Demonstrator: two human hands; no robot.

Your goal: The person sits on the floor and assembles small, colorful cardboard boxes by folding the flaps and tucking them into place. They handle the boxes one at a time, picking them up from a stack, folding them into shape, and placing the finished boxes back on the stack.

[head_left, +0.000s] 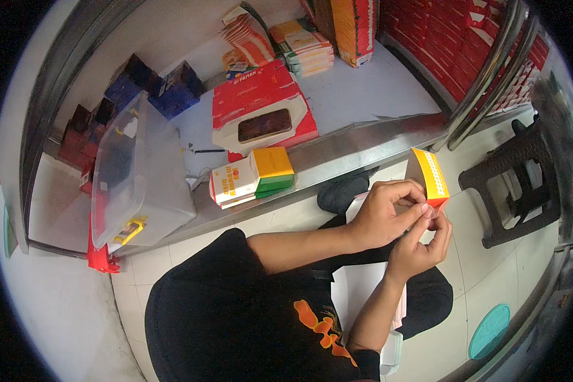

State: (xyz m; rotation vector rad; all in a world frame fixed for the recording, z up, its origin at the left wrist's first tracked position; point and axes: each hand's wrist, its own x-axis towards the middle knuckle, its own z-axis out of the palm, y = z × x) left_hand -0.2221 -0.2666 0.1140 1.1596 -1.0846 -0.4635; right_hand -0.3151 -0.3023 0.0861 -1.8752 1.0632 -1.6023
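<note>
Clock directions are taken from the fingertips. The left hand (377, 215) and right hand (421, 249) meet, thumbs and fingers pinching the red lower end of a small yellow-and-red carton (435, 177), which extends toward 12 o'clock; the fingers partly hide the gripped edge. Just past 9 o'clock, a yellow, green and white box (254, 178) lies at the near edge of the counter (363, 95), with a clear plastic bin (143, 191) beyond. At 10 o'clock, a phone (264, 125) rests on red-and-white packaging (245, 95). At 5 o'clock: a teal disc (490, 331).
</note>
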